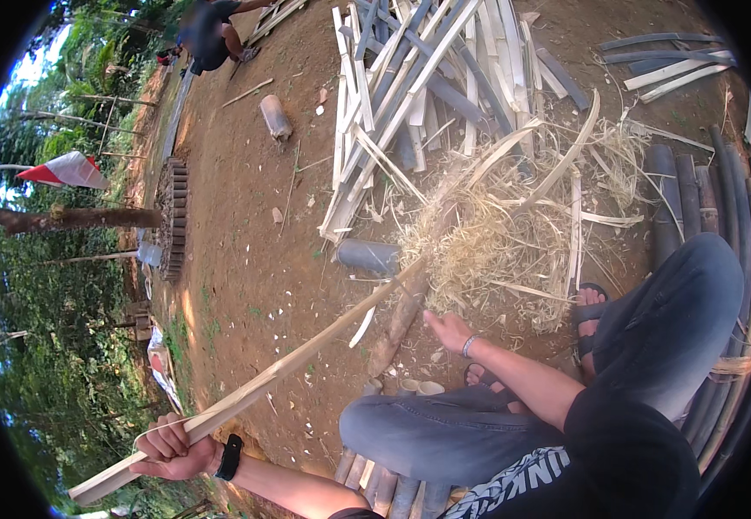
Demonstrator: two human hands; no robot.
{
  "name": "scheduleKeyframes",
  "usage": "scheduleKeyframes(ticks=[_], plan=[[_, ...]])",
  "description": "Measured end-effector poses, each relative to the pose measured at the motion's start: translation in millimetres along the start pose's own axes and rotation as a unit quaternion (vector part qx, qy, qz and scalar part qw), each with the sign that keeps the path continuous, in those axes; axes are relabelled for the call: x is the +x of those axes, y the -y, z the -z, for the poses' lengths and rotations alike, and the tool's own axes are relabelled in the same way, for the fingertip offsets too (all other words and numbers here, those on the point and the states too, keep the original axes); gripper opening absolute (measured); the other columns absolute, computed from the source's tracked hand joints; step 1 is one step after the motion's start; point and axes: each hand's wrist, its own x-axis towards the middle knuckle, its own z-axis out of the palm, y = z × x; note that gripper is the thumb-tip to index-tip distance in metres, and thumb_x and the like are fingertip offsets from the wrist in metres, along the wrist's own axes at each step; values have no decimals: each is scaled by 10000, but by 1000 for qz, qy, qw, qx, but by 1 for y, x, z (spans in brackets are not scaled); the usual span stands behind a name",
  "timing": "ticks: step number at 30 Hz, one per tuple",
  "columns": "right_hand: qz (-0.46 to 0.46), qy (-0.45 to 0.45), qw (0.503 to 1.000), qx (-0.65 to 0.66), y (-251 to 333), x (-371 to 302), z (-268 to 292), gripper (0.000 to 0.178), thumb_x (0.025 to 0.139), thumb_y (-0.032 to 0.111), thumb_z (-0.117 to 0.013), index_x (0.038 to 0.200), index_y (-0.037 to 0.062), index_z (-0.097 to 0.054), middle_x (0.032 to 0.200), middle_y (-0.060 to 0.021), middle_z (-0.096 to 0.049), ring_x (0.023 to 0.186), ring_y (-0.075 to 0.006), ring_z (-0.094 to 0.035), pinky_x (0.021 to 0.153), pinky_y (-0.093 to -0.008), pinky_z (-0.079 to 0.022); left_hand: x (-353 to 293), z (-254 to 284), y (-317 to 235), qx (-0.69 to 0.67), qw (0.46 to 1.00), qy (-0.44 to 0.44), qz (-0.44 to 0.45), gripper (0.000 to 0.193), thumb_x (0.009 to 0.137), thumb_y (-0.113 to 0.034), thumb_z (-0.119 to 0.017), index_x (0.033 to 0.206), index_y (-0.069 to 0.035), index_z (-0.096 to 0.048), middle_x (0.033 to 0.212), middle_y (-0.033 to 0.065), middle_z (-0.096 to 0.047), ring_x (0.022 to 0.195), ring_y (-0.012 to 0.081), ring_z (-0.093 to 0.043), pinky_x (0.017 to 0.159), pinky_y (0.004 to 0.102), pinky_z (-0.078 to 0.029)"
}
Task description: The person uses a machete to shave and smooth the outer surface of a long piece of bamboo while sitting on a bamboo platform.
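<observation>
Gripping one end of a long bamboo strip (306, 350), left hand (170, 447) closed.

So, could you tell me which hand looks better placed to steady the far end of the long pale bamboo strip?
Probably the right hand: it is open and free beside the long pale bamboo strip, while the left hand grips its near end.

A single head-worn fisheye view looks steeply down from above the seated person, facing outward over the knees to the dirt ground (246, 259). Near things fill the lower edge; the far bamboo slat pile (419, 95) lies toward the top. Straight edges bend near the rim, and the dark corners probably hide the outermost surroundings.
</observation>
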Motion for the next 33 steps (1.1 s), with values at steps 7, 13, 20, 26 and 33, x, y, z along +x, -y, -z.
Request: scheduleKeyframes(ticks=[7, 13, 20, 26, 33], plan=[[214, 78, 974, -2, 80, -57, -26, 703, 898, 679, -351, 454, 135, -381, 423, -12, -393, 370, -124, -358, 390, -366, -295, 2, -23, 9, -78, 990, 115, 20, 552, 916, -447, -568, 528, -201, -262, 401, -93, -252, 333, 1, -209, 332, 184, -143], [81, 58, 992, -76, 52, -53, 16, 701, 910, 670, -324, 468, 129, -387, 436, -5, -401, 362, -126, -367, 406, -372, -356, 6, -42, 14, -176, 957, 226, 36, 547, 911, -357, -597, 476, -198, -306, 367, -80, -327, 279, 8, -259, 279, 163, -195], [79, 99, 991, 45, 60, -81, 1, 733, 919, 633, -357, 484, 50, -457, 423, -50, -430, 423, -183, -505, 529, -410, -444, 30, -34, 29, -198, 934, 294, 51, 546, 890, -382, -618, 443, -126, -436, 364, -35, -410, 299, 46, -380, 334, 165, -334], [211, 75, 974, -43, 94, -106, -6, 752, 923, 604, -376, 539, -27, -517, 430, -104, -465, 445, -244, -520, 523, -423, -433, 17, -27, 25, -37, 996, 70, -31, 517, 878, -547, -548, 638, -99, -455, 495, -6, -444, 374, 72, -456, 403, 196, -443], [-12, 19, 996, 83, 22, -70, -8, 743, 910, 628, -385, 460, 44, -475, 413, -65, -429, 369, -169, -409, 428, -420, -340, 3, -25, 27, 88, 982, -73, -150, 603, 894, -635, -405, 636, -90, -392, 539, 6, -380, 378, 88, -394, 358, 173, -355]])
